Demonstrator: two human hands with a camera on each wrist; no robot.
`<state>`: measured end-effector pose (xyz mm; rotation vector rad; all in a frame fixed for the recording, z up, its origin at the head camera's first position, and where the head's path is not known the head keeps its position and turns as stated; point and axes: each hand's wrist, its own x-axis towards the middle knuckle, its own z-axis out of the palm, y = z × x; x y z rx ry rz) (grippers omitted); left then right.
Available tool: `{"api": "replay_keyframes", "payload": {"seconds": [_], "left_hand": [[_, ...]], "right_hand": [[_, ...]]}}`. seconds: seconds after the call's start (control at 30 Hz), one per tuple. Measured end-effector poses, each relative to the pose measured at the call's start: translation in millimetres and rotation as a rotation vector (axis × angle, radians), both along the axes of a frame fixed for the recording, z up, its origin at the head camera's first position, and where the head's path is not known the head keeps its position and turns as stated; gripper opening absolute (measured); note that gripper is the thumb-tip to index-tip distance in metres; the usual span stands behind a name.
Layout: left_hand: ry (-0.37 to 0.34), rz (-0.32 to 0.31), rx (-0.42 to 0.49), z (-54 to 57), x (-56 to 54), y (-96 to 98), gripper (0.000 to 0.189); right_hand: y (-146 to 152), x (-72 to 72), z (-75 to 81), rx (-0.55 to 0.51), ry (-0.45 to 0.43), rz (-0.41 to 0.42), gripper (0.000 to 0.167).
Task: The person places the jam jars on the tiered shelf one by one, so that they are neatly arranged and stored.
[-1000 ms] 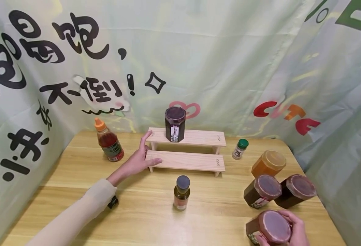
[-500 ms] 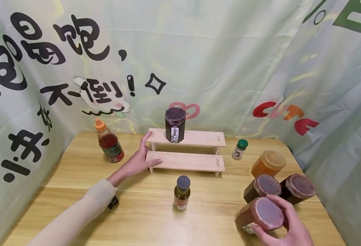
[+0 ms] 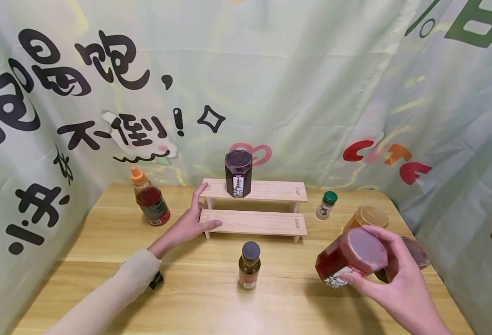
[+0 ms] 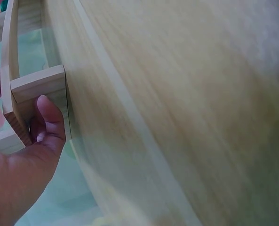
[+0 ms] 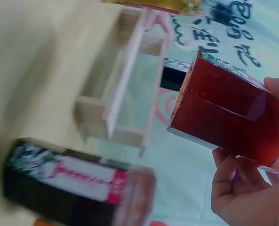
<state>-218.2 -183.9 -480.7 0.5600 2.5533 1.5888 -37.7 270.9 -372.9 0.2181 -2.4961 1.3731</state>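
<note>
My right hand point(image 3: 405, 279) grips an octagonal jar of red preserve point(image 3: 334, 260) near its pale lid, tilted and off the table. In the right wrist view, the red jar point(image 5: 228, 108) lies between the thumb and the curled fingers. My left hand point(image 3: 189, 225) holds the left end of a two-step wooden stand point(image 3: 250, 222), its thumb on the lower step. Fingers curl around the board's end in the left wrist view, where the left hand point(image 4: 31, 160) shows from close by. A dark octagonal jar point(image 3: 238, 176) stands upright on the upper step.
An orange-capped sauce bottle point(image 3: 151, 202) stands left of the stand, a dark-capped bottle point(image 3: 249, 267) in front. A green-capped shaker point(image 3: 326, 205), an amber jar point(image 3: 365, 215) and a dark jar point(image 3: 417, 253) are at right. A black object point(image 3: 156, 280) lies beside the left sleeve.
My right hand has lifted the red jar off the table and moved it up and forward, tilting it. It now hides another jar behind it. The left hand stays on the stand.
</note>
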Motion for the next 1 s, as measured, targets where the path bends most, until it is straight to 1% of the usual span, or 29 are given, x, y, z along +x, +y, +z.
{"api": "replay_keyframes", "payload": {"seconds": [0.13,0.27,0.4,0.5,0.63,0.7,0.8,0.9,1.0], "left_hand": [[0.012,0.003,-0.001,-1.0,-0.1,1.0,0.120],[0.018,0.002,-0.006,-1.4,-1.5,2.7,0.120],[0.012,0.009,-0.001,-2.8,-0.8,3.2,0.120],[0.014,0.007,-0.003,-4.9,0.0,3.1,0.120],[0.009,-0.004,-0.030,-6.9,0.3,2.8,0.119],[0.008,0.006,-0.041,-6.4,0.8,0.5,0.118],[0.010,0.031,-0.031,-3.8,1.4,-3.1,0.119],[0.006,0.016,-0.020,-1.6,1.0,-3.3,0.119],[0.003,-0.003,-0.009,-2.0,-0.9,-1.5,0.119]], "right_hand": [[-5.5,-14.7,15.7,0.006,-0.004,0.032,0.094],[-8.4,-28.7,25.9,-0.016,-0.010,0.056,0.093],[-8.5,-41.4,31.5,-0.073,-0.029,0.094,0.093],[-5.8,-50.9,34.1,-0.144,-0.050,0.118,0.093],[-0.7,-65.5,37.4,-0.187,-0.083,0.116,0.089],[-1.0,-75.8,39.9,-0.208,-0.101,0.128,0.085],[-4.0,-92.3,45.1,-0.234,-0.103,0.190,0.082],[-7.5,-105.2,52.8,-0.275,-0.113,0.245,0.081],[-11.0,-115.8,61.1,-0.263,-0.127,0.274,0.080]]}}
